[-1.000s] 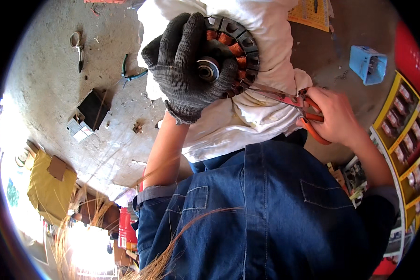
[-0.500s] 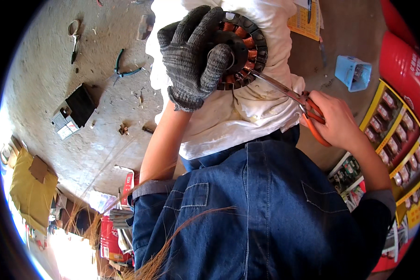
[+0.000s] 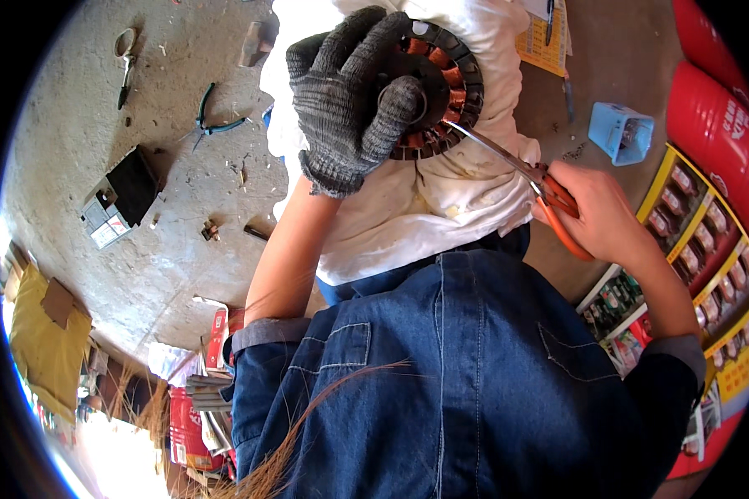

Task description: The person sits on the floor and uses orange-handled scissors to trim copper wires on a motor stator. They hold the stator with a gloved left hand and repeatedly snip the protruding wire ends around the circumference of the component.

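Observation:
A round motor stator [image 3: 449, 91] with copper coils lies on a white cloth [image 3: 424, 208] over my lap. My left hand [image 3: 349, 100], in a grey knit glove, presses down on the stator's left side and centre. My bare right hand [image 3: 595, 212] grips orange-handled scissors [image 3: 520, 170]. Their blades point up-left and reach the stator's lower right rim.
On the concrete floor [image 3: 141, 100] to the left lie green-handled pliers [image 3: 212, 125], another pair of scissors [image 3: 125, 62], a black box [image 3: 121, 195] and small bits. A blue plastic container [image 3: 616, 129] stands at the right, near red cylinders [image 3: 716, 100] and shelves of small items.
The gloved left hand has shifted on the stator, its fingers now curled over the centre. The scissor blades have come closer to the stator's rim.

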{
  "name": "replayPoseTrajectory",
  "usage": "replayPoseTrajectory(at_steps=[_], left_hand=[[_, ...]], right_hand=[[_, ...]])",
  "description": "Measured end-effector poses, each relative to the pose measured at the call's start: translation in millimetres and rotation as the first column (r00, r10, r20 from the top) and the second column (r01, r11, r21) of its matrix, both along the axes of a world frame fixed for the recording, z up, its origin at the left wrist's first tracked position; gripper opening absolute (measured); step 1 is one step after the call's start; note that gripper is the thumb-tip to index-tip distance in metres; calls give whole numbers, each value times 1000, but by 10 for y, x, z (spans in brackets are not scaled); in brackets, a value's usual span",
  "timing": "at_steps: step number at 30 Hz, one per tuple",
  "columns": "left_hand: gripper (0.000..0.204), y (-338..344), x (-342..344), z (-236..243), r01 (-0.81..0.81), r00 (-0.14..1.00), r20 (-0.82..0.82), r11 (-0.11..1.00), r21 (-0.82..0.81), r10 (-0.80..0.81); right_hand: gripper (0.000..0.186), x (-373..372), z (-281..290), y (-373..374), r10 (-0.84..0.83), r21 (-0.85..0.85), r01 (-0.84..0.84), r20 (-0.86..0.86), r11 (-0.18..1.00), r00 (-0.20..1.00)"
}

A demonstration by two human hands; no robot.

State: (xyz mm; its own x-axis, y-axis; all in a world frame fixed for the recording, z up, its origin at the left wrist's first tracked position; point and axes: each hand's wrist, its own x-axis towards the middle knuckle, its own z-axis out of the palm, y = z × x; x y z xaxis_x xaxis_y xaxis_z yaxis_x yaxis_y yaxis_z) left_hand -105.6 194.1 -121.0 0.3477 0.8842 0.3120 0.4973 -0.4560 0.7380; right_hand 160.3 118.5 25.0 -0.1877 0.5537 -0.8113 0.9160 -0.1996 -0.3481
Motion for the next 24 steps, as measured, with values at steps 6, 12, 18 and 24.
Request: replayPoseTrajectory(at_steps=[6, 12, 18, 24], left_hand=[[61, 14, 9, -99, 13, 999, 37, 999, 42, -14], [78, -4, 12, -57, 76, 992, -104, 991, 107, -65], [76, 38, 43, -38, 125, 982, -155, 988, 87, -111], [82, 52, 67, -8, 156, 970, -199, 986, 65, -141]], right_hand=[[39, -11, 1, 7, 3, 9, -3, 5, 1000, 1000], [32, 98, -218, -60, 204, 138, -215, 88, 967, 975], [22, 386, -692, -195, 284, 341, -272, 13, 900, 959], [20, 468, -946, -284, 285, 455, -213, -94, 865, 954]])
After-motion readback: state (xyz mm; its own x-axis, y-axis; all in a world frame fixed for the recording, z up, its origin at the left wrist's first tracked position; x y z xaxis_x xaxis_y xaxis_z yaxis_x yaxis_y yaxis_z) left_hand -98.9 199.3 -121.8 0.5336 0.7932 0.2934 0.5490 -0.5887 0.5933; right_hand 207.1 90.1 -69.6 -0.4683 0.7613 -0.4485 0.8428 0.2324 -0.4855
